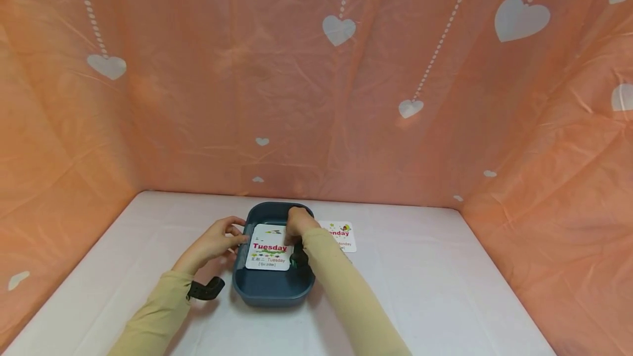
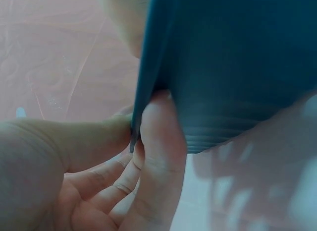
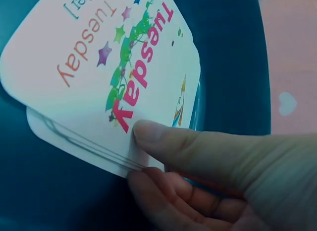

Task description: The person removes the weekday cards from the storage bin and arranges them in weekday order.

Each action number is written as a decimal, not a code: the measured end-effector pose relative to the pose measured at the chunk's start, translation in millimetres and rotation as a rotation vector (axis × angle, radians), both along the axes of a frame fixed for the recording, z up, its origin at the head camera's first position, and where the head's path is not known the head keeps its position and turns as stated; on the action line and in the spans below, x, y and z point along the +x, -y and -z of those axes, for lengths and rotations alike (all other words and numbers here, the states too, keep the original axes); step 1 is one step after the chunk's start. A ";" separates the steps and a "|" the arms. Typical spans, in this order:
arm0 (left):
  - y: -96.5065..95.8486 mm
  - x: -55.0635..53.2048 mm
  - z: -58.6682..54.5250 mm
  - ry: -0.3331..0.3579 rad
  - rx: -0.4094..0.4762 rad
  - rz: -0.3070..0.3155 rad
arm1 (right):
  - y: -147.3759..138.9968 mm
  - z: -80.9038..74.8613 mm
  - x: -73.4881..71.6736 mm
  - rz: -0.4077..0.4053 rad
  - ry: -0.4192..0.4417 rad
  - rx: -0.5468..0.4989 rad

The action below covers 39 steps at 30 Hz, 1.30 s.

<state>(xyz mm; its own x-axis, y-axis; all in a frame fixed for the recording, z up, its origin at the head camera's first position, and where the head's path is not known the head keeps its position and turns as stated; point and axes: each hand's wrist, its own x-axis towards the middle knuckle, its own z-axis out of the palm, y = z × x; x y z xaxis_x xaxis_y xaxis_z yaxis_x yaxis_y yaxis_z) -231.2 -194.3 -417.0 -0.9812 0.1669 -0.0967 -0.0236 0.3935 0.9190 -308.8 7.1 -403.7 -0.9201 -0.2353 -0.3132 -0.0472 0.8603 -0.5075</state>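
A dark blue rectangular box (image 1: 274, 290) stands on the table. My left hand (image 1: 221, 239) pinches its left rim, the thumb and a finger (image 2: 161, 156) on either side of the wall in the left wrist view. Inside the box lies a small stack of white flashcards (image 1: 267, 260), the top one printed "Tuesday". My right hand (image 1: 300, 223) reaches over the right side and pinches the stack at one edge. In the right wrist view, the thumb (image 3: 163, 137) presses on the top card and the fingers curl underneath. Several slightly fanned card edges show there.
A "Monday" flashcard (image 1: 348, 242) lies on the table just right of the box, partly hidden by my right forearm. The table has a white cover (image 1: 420, 279). Orange cloth (image 1: 296, 98) with white hearts surrounds it at the back and sides.
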 end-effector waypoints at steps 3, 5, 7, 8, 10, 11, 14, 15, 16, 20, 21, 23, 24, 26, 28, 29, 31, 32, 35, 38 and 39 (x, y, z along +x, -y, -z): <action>-0.2 -0.1 0.0 0.003 -0.001 -0.007 | 0.2 0.2 0.4 0.015 0.004 -0.035; -0.2 -0.5 0.5 0.001 -0.003 -0.002 | 0.3 0.6 0.4 0.024 0.007 -0.059; -0.4 -0.3 0.6 0.001 0.000 0.000 | 0.2 1.4 0.5 0.021 0.005 -0.063; -0.4 -0.3 0.9 0.002 0.000 0.001 | 0.0 1.8 0.6 0.017 0.003 -0.061; -0.4 -0.2 1.3 0.002 -0.001 0.006 | -0.8 2.6 0.6 0.010 0.003 -0.062; -0.8 -0.1 1.4 0.007 0.001 0.001 | -1.4 3.0 0.6 0.007 0.005 -0.059; -1.2 0.2 1.7 0.003 -0.002 0.003 | -2.8 3.3 0.8 0.000 0.012 -0.054; -1.2 0.4 1.5 -0.002 -0.002 0.006 | -3.1 3.0 1.0 -0.002 0.013 -0.051; -1.0 0.4 1.8 -0.009 -0.002 0.012 | -3.3 2.6 1.3 -0.003 0.015 -0.046; -0.9 0.7 1.4 -0.027 0.003 0.023 | -3.4 1.3 1.9 -0.018 0.008 -0.014; -0.7 0.8 1.2 -0.028 0.002 0.025 | -3.2 1.4 1.8 -0.021 0.005 -0.013; -0.3 1.0 0.8 -0.029 -0.003 0.026 | -2.6 1.8 1.3 -0.031 -0.005 -0.006; 0.2 1.1 0.7 -0.029 -0.007 0.026 | -2.2 2.2 1.2 -0.038 -0.011 -0.007; 0.7 1.1 0.8 -0.024 -0.013 0.027 | -2.1 2.4 1.7 -0.044 -0.015 -0.017; 1.6 1.1 0.8 -0.021 -0.019 0.026 | -2.0 1.8 2.1 -0.048 -0.013 -0.041; 2.1 0.9 1.2 -0.023 -0.019 0.028 | -2.1 1.1 2.3 -0.050 -0.017 -0.055; 3.0 0.5 1.3 -0.022 -0.023 0.028 | -2.7 -0.9 2.6 -0.058 -0.022 -0.076; 3.9 0.1 1.7 -0.026 -0.022 0.032 | -2.9 -2.2 3.1 -0.060 -0.024 -0.088; 6.3 -0.3 1.8 -0.027 -0.004 0.045 | -4.3 -6.6 5.7 -0.068 -0.035 -0.116; 10.7 0.7 1.6 -0.020 0.016 0.048 | -3.7 -10.0 8.5 -0.079 -0.028 -0.157; 12.1 1.5 1.1 -0.019 0.018 0.047 | -3.2 -10.8 9.0 -0.086 -0.026 -0.172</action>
<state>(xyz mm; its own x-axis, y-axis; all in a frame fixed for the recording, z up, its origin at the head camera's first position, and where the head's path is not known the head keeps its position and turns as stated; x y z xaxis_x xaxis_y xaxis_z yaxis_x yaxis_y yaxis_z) -229.6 -206.3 -418.1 -0.9739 0.2142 -0.0750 0.0116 0.3771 0.9261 -299.8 10.3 -392.9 -0.9016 -0.3614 -0.2377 -0.1319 0.7530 -0.6447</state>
